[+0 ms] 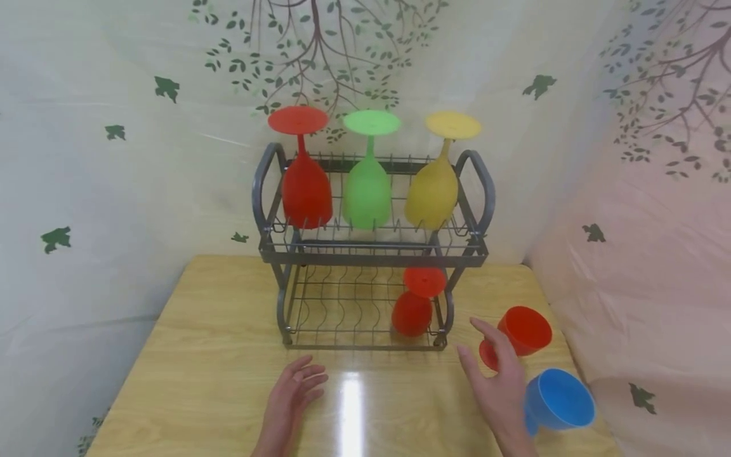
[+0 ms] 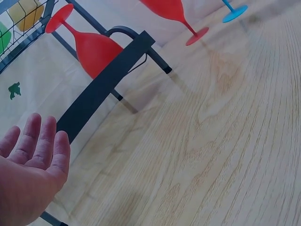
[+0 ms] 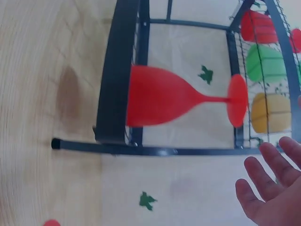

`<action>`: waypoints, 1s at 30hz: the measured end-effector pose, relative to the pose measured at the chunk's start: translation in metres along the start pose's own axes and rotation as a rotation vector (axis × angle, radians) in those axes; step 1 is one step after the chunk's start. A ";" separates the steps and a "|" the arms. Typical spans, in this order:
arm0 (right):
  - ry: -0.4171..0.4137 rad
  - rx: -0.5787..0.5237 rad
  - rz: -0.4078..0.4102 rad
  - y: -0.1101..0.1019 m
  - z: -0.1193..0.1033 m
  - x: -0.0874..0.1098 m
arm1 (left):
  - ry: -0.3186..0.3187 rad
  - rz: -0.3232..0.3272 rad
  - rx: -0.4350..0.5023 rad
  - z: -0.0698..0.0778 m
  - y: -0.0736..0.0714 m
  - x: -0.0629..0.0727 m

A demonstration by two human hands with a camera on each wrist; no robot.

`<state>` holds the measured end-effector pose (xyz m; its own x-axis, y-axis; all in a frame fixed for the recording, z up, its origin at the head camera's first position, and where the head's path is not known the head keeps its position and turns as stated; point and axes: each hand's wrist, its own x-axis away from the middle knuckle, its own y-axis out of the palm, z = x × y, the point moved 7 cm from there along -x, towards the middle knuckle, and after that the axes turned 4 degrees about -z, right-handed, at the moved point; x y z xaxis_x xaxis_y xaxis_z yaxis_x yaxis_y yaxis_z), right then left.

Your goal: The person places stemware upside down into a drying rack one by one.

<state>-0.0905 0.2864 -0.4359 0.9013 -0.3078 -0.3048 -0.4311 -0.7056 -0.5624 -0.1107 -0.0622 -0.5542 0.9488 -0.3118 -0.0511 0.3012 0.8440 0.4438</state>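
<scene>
My right hand (image 1: 499, 387) is over the table's right side, thumb and fingers spread, holding nothing. Just beyond it an upright red goblet (image 1: 521, 333) stands on the table, and an upright blue goblet (image 1: 562, 400) is beside it to the right. Palm up and fingers relaxed, my left hand (image 1: 294, 393) is empty in front of the rack (image 1: 365, 259). On the rack's lower tier, at the right, a red goblet (image 3: 160, 96) rests upside down. The upper tier carries three more inverted goblets: red (image 1: 307, 190), green (image 1: 367, 190) and yellow (image 1: 432, 193).
The dark metal two-tier rack has side handles (image 1: 485, 184) and wire grids. It stands at the back of the wooden table (image 1: 200, 381). Behind and beside the table hangs a pale cloth (image 1: 143, 190) with leaf prints.
</scene>
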 end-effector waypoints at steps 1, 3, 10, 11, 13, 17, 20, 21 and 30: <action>-0.005 0.007 0.015 -0.005 0.000 0.002 | 0.004 -0.003 -0.001 -0.001 0.000 0.000; -0.039 0.020 0.056 -0.015 0.001 0.005 | 0.011 -0.001 -0.007 -0.003 0.001 0.000; -0.180 0.026 0.197 -0.053 0.009 0.017 | 0.032 0.001 -0.018 -0.008 0.003 0.000; -0.168 0.027 0.212 -0.059 0.012 0.020 | 0.034 0.003 -0.017 -0.008 0.004 0.000; -0.102 0.049 0.226 -0.069 0.019 0.024 | 0.040 0.004 -0.018 -0.009 0.005 0.001; 0.056 0.068 0.246 -0.087 0.038 0.029 | 0.060 -0.004 -0.017 -0.009 0.008 0.000; 0.208 0.100 0.202 -0.095 0.055 0.031 | 0.076 -0.022 -0.012 -0.009 0.010 0.000; 0.253 0.122 0.184 -0.098 0.061 0.031 | 0.080 -0.025 -0.012 -0.009 0.010 0.000; 0.350 0.122 0.152 -0.125 0.106 0.038 | 0.081 -0.036 -0.024 -0.010 0.013 -0.001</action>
<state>-0.0067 0.4304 -0.4588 0.7777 -0.6165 -0.1227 -0.5433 -0.5611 -0.6244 -0.1073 -0.0469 -0.5575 0.9416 -0.3065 -0.1394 0.3365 0.8435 0.4187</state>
